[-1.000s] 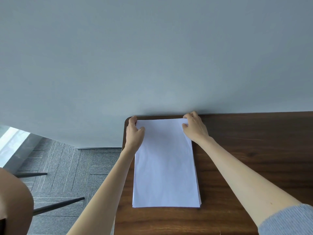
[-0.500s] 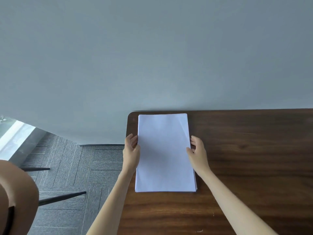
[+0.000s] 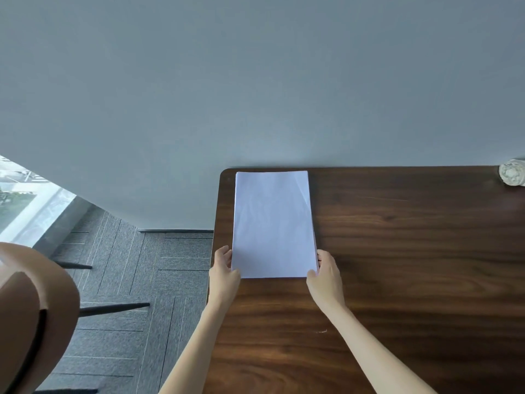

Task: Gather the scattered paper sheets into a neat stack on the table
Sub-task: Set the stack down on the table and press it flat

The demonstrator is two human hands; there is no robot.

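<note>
Head view: both hands, left hand (image 3: pixel 224 270) and right hand (image 3: pixel 325 273), are pressing loosely curled fingers against the paper stack (image 3: pixel 273 223), apparently squaring its edges on the tabletop (image 3: pixel 412 251).

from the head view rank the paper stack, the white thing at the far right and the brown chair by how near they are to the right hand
1. paper stack: touching the right hand at its near right corner.
2. white object: far right table edge.
3. brown chair: off the table, lower left.

No text, label, brand, number or sign can be read anywhere: the top sheet of the white paper stack (image 3: pixel 273 223) on the dark wooden table (image 3: pixel 412 251) is blank.
</note>
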